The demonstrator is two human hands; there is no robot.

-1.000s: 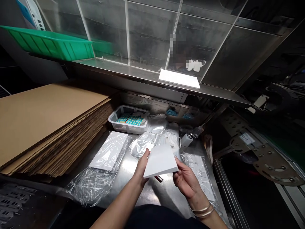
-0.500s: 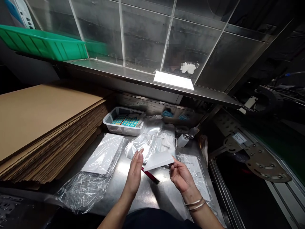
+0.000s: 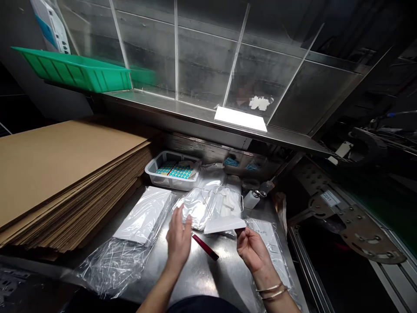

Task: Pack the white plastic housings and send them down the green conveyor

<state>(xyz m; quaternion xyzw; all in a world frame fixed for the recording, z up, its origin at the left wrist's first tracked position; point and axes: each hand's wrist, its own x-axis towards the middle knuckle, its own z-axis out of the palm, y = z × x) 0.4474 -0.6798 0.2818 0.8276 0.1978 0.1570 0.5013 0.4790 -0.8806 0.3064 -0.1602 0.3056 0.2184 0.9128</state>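
Note:
My right hand [image 3: 252, 251] pinches the near right corner of a thin white card [image 3: 224, 224], held almost flat above the steel bench [image 3: 208, 274]. My left hand [image 3: 178, 238] hovers flat with its fingers stretched out, holding nothing. It is just left of a red pen [image 3: 205, 247] lying on the bench and close to a crumpled clear bag [image 3: 195, 211].
A tall stack of brown cardboard sheets [image 3: 58, 174] fills the left. White sheets in clear plastic [image 3: 143, 215] lie beside it. A small tray of blue sticker sheets [image 3: 172, 170] sits at the back. A white card [image 3: 240, 118] rests on the steel shelf; a green bin [image 3: 71, 71] sits upper left.
My left hand let go of the white card and moved left, opening flat. The right hand alone now holds the card, tilted flatter. The red pen under it came into view.

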